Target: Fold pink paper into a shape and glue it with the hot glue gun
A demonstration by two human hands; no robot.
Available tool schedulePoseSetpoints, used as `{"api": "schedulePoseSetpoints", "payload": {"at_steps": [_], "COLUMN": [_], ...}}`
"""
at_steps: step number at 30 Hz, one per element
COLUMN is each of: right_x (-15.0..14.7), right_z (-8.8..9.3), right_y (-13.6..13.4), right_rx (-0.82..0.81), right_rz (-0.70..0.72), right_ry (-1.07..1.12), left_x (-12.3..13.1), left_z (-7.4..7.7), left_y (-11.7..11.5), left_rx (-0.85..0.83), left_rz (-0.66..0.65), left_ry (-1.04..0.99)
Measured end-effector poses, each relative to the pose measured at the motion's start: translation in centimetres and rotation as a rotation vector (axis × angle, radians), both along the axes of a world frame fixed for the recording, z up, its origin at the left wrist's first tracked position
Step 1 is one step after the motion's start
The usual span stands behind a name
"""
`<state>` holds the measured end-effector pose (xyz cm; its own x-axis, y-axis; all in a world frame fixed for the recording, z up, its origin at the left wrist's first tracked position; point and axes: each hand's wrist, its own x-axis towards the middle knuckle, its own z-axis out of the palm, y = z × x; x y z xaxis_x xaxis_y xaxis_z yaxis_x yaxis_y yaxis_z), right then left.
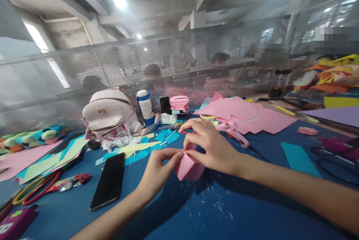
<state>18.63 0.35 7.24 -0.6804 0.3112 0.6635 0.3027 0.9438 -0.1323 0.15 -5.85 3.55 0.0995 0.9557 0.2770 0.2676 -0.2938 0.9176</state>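
A purple plastic device [17, 222] is set left of the black rectangular phone [108, 182]; rightward, pink paper [185, 168], folded but seemingly unfinished, is pinched by the fingers [173, 163] of left hand [157, 166] and right hand [207, 142].

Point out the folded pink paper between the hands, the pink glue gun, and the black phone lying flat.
Folded pink paper [186, 168]: head view, on its front face.
Pink glue gun [235, 134]: head view, on its handle.
Black phone [108, 181]: head view, middle of its upper face.
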Motion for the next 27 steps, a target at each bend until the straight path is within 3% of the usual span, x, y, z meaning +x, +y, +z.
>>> {"api": "schedulePoseSetpoints", "payload": {"at_steps": [5,11,14,21,27], "right_x": [-0.1,-0.1,-0.1,-0.1,-0.1], "right_z": [0.1,-0.1,-0.3,-0.7,-1.0], "right_y": [-0.2,0.2,0.5,0.2,0.3], "right_rx": [0.046,0.028,0.024,0.039,0.067], "right_rz": [-0.002,0.0,-0.003,0.028,0.043], "right_ry": [0.025,0.07,0.123,0.189,0.225], "left_x": [-0.3,-0.1,0.1,0.2,0.6], "left_z": [0.5,-0.5,-1.0,-1.0,-0.7], "left_y": [0.3,0.7,0.6,0.1,0.0], "left_rx": [-0.144,-0.195,-0.171,-0.324,-0.215], "left_rz": [-0.111,-0.246,-0.236,-0.291,-0.219], "left_ry": [-0.141,-0.298,-0.364,-0.686,-0.744]}}
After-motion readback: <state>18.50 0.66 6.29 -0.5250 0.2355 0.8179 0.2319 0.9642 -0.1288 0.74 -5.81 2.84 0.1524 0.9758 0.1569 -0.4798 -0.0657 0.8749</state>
